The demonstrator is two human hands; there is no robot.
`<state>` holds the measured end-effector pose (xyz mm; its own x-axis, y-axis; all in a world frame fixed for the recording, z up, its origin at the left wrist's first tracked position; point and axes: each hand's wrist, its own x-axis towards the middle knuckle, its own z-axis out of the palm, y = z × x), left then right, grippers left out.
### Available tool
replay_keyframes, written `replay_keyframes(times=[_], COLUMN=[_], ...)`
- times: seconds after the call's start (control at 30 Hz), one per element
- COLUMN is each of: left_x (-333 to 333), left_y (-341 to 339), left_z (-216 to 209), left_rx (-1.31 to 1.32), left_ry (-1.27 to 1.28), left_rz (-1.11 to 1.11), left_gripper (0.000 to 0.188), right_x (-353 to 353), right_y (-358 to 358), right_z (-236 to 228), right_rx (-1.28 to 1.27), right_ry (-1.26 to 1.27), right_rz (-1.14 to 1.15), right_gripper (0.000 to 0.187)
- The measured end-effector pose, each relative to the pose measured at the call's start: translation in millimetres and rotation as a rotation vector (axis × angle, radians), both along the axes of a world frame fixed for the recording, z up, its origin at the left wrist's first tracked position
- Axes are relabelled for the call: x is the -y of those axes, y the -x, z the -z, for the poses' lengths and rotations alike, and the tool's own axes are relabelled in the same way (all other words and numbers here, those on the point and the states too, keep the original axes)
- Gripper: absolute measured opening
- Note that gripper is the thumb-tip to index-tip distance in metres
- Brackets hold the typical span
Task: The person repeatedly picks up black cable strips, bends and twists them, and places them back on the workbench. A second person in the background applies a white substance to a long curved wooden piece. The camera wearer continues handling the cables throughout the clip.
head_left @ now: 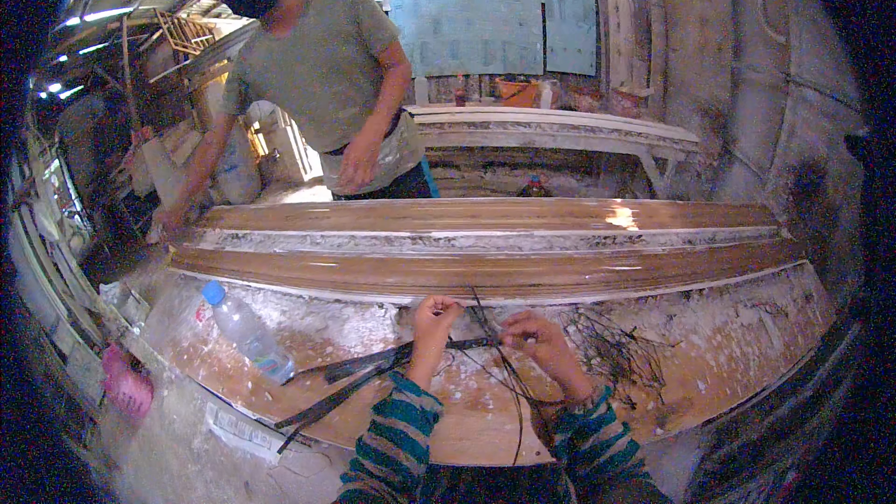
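Note:
My left hand is raised over the worktable with its fingers pinched together. Whatever lies between those fingertips is too small to make out. Close by on the right, my right hand has its thumb and fingers closed on thin black strips. Wider, flat black strips run leftward from between the hands, passing behind my left wrist and over the table's near edge. Loose thin ends hang down between my forearms. A tangled heap of fine black strands lies beside my right hand.
A clear plastic bottle with a blue cap lies left on the stained worktable. Long glossy brown boards stretch across beyond my hands. Behind them a masked person leans left. A whitish bench stands farther back.

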<state>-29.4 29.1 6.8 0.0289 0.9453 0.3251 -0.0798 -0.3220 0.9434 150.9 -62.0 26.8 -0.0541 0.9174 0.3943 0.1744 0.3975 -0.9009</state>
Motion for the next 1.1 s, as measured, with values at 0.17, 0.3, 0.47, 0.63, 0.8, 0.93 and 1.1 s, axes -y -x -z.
replay_keyframes(times=[0.17, 0.3, 0.47, 0.63, 0.8, 0.93, 1.1], left_x=[-1, 2, 5, 7, 12, 24, 31], left_y=[4, 4, -6, -16, -19, -28, -25], left_z=[-4, -4, 1, 7, 6, 8, -2], left_rx=[0.063, -0.093, -0.107, -0.262, -0.484, -0.351, -0.341], left_ry=[0.001, 0.021, 0.020, -0.037, -0.055, 0.032, 0.067], left_rz=[0.023, 0.019, 0.135, 0.180, 0.440, 0.779, 0.933], left_gripper=[0.006, 0.006, 0.007, 0.013, 0.016, 0.014, 0.013], right_x=[8, 7, 6, -4, -16, -22, -21], right_y=[15, 11, 2, -5, -13, -18, -21], right_z=[-3, -5, -7, 2, 21, 30, 33], right_rx=[-0.191, -0.056, -0.115, -0.067, -0.099, 0.045, 0.078], right_ry=[0.293, 0.159, 0.191, 0.091, -0.017, -0.082, -0.066], right_rz=[-0.352, -0.315, -0.211, 0.048, 0.263, 0.364, 0.423], right_gripper=[0.018, 0.013, 0.010, 0.013, 0.013, 0.012, 0.013])
